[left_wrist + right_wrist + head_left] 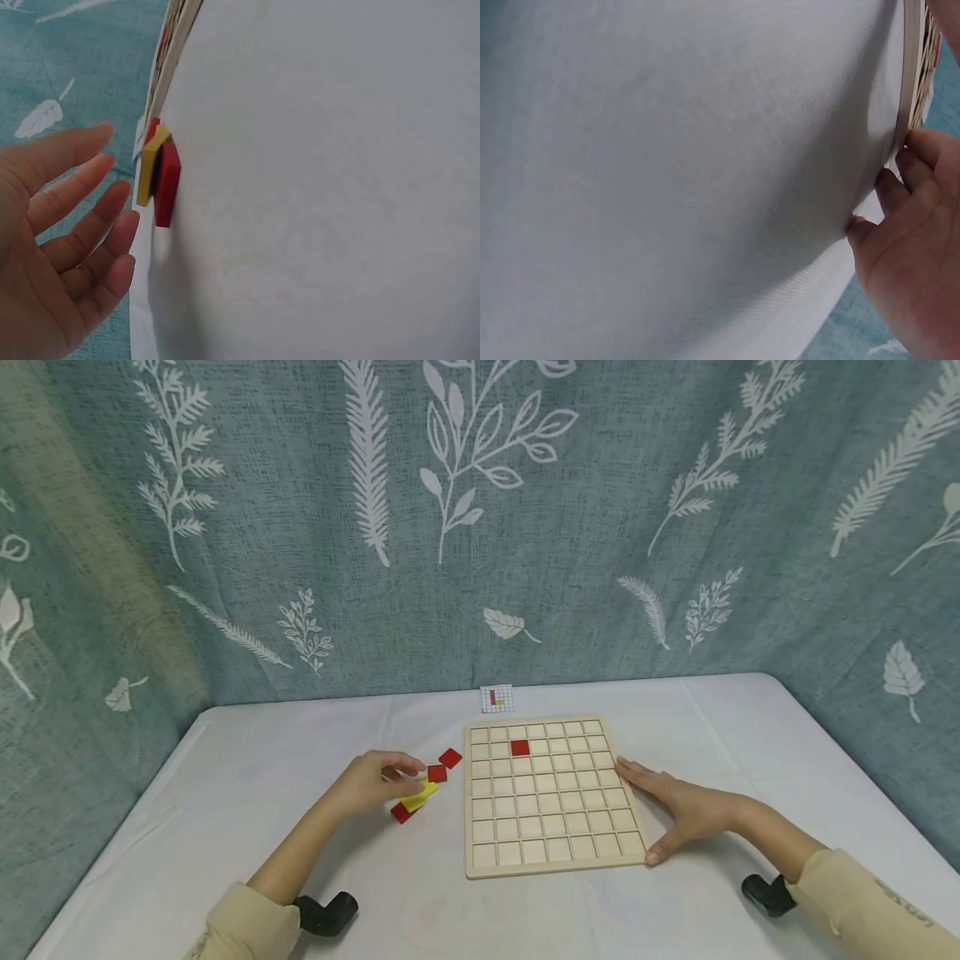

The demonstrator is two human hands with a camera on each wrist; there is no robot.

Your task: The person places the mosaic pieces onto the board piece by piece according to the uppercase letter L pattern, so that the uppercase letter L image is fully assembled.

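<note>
A wooden grid board [527,807] lies on the white table, with one red square tile [520,747] in its second row from the back. To the board's left is a loose group of red tiles [450,758] and yellow tiles [417,798]. My left hand [371,780] hovers just over this group. In the left wrist view that hand [64,247] has loosely bent, spread fingers with nothing between them, beside a yellow tile [151,169] and a red tile [168,185]. My right hand [688,810] rests spread along the board's right edge, fingertips and thumb touching it.
A small printed card [497,698] with a coloured grid pattern lies behind the board. A leaf-patterned green curtain [405,610] hangs behind the white-covered table [225,760]. Black wrist-worn devices [327,914] sit by both cuffs.
</note>
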